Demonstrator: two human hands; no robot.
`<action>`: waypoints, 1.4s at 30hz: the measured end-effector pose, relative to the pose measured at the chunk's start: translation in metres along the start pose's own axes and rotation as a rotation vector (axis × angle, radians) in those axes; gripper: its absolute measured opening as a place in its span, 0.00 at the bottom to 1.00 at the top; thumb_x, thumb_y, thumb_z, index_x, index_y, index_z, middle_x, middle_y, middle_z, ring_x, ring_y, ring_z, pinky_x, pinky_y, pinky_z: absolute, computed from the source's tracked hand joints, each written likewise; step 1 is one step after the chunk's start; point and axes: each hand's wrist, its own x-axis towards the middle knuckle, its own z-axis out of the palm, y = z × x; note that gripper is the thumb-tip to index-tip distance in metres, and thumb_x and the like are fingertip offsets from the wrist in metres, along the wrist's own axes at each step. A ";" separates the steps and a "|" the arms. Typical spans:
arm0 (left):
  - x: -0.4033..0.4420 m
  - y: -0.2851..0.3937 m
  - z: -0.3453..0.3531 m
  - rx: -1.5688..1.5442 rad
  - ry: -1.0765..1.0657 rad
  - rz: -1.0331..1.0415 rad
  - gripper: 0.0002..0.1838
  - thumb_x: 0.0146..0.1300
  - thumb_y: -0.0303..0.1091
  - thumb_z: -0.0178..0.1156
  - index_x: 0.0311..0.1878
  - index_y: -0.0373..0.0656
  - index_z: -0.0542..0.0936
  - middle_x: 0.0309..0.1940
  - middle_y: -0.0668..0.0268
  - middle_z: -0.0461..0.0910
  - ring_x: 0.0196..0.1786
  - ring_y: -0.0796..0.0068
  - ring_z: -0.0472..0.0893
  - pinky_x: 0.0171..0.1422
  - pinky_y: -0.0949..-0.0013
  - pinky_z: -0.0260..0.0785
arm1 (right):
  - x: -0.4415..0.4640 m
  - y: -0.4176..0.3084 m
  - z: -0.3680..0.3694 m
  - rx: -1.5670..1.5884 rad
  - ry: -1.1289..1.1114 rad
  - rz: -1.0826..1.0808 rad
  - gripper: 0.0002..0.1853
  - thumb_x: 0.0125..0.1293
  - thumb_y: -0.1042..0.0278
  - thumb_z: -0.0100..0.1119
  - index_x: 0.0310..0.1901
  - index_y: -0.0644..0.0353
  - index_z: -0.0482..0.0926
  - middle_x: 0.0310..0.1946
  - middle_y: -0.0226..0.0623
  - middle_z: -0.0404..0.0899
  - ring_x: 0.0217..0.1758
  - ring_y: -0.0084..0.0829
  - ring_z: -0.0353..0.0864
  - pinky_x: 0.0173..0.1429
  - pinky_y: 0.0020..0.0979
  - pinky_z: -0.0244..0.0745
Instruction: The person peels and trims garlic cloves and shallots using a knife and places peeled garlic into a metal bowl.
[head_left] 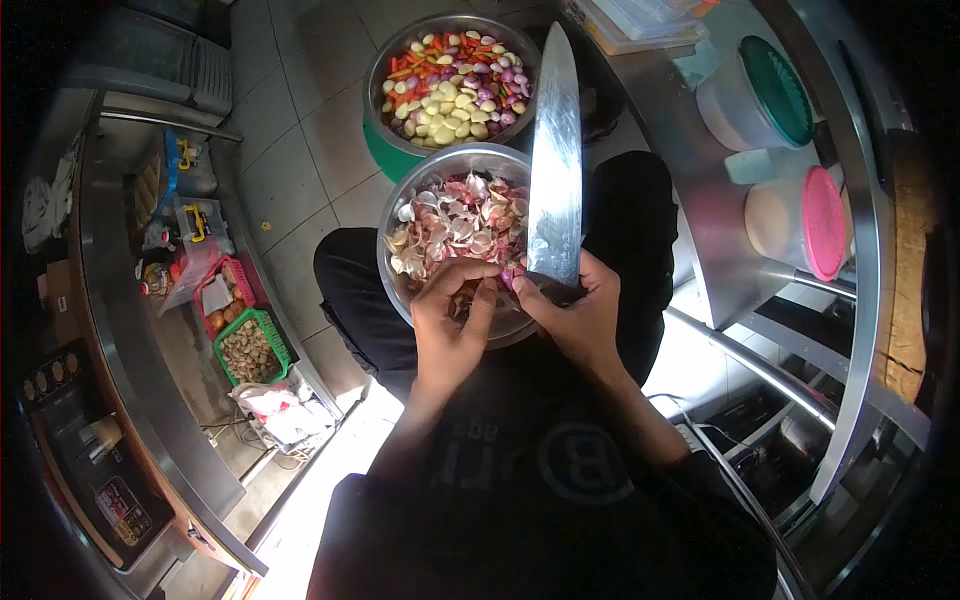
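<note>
Between the knees in dark trousers, a round silver metal bowl (392, 262) holds papery pinkish-white skins (462, 228). Beyond it, a wider steel bowl (374, 88) contains pale peeled cloves, purple shallots and red-orange chillies. Over the nearer bowl, the left hand (458, 312), fingers curled, pinches a small purple shallot (507, 276) with the right hand (572, 312), which also grips a broad-bladed silver knife (556, 160), tip pointing away.

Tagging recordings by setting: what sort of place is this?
Probably a commercial kitchen's prep area: a metal bowl of garlic skins, a large knife in the right hand, and stainless-steel shelving alongside.
</note>
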 end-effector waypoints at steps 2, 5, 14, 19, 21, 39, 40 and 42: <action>0.000 0.004 -0.001 -0.239 -0.008 -0.198 0.08 0.76 0.24 0.69 0.54 0.34 0.86 0.47 0.66 0.87 0.48 0.76 0.86 0.56 0.73 0.76 | 0.001 0.006 0.000 -0.017 -0.012 -0.027 0.15 0.63 0.71 0.81 0.49 0.66 0.89 0.40 0.32 0.92 0.41 0.19 0.88 0.48 0.27 0.83; 0.002 0.007 -0.001 -0.379 -0.049 -0.305 0.10 0.77 0.25 0.70 0.55 0.30 0.84 0.48 0.64 0.89 0.45 0.76 0.87 0.55 0.73 0.80 | 0.000 0.010 0.000 -0.083 -0.034 -0.070 0.15 0.63 0.71 0.81 0.50 0.65 0.89 0.39 0.34 0.92 0.41 0.19 0.88 0.48 0.27 0.83; 0.001 -0.014 -0.010 -0.991 -0.117 -0.545 0.13 0.83 0.29 0.62 0.65 0.39 0.80 0.52 0.63 0.88 0.52 0.75 0.86 0.61 0.67 0.78 | 0.001 0.002 0.002 -0.057 -0.115 -0.140 0.14 0.66 0.71 0.79 0.50 0.66 0.88 0.40 0.35 0.91 0.41 0.21 0.88 0.48 0.27 0.82; -0.001 -0.019 -0.018 -1.055 -0.214 -0.528 0.14 0.83 0.27 0.62 0.67 0.41 0.80 0.53 0.61 0.87 0.54 0.72 0.87 0.62 0.65 0.80 | 0.001 -0.003 -0.004 -0.058 -0.133 0.016 0.14 0.68 0.70 0.78 0.50 0.66 0.87 0.36 0.32 0.90 0.38 0.21 0.87 0.45 0.27 0.81; 0.000 -0.024 -0.021 -0.994 -0.240 -0.476 0.14 0.82 0.26 0.62 0.67 0.40 0.80 0.53 0.61 0.87 0.55 0.71 0.87 0.63 0.65 0.80 | 0.001 -0.005 -0.007 -0.044 -0.170 0.086 0.14 0.68 0.70 0.79 0.50 0.65 0.86 0.36 0.31 0.89 0.36 0.20 0.86 0.44 0.26 0.80; 0.008 -0.027 -0.033 -0.589 -0.366 -0.211 0.12 0.78 0.24 0.67 0.61 0.36 0.84 0.55 0.63 0.87 0.58 0.75 0.85 0.67 0.66 0.77 | 0.011 -0.010 -0.017 0.134 -0.375 0.261 0.29 0.65 0.68 0.83 0.63 0.63 0.78 0.38 0.29 0.86 0.23 0.15 0.78 0.23 0.20 0.70; 0.008 -0.027 -0.033 -0.571 -0.399 -0.202 0.13 0.78 0.23 0.67 0.62 0.36 0.84 0.56 0.63 0.87 0.59 0.75 0.85 0.68 0.66 0.76 | 0.011 -0.013 -0.018 0.134 -0.374 0.263 0.29 0.65 0.68 0.83 0.63 0.63 0.78 0.38 0.29 0.86 0.23 0.15 0.78 0.23 0.20 0.70; 0.007 -0.026 -0.035 -0.579 -0.402 -0.232 0.14 0.78 0.23 0.67 0.64 0.36 0.83 0.55 0.63 0.87 0.60 0.74 0.85 0.68 0.66 0.76 | 0.010 -0.020 -0.019 0.121 -0.415 0.300 0.28 0.66 0.67 0.83 0.64 0.62 0.79 0.40 0.31 0.88 0.30 0.20 0.83 0.34 0.25 0.79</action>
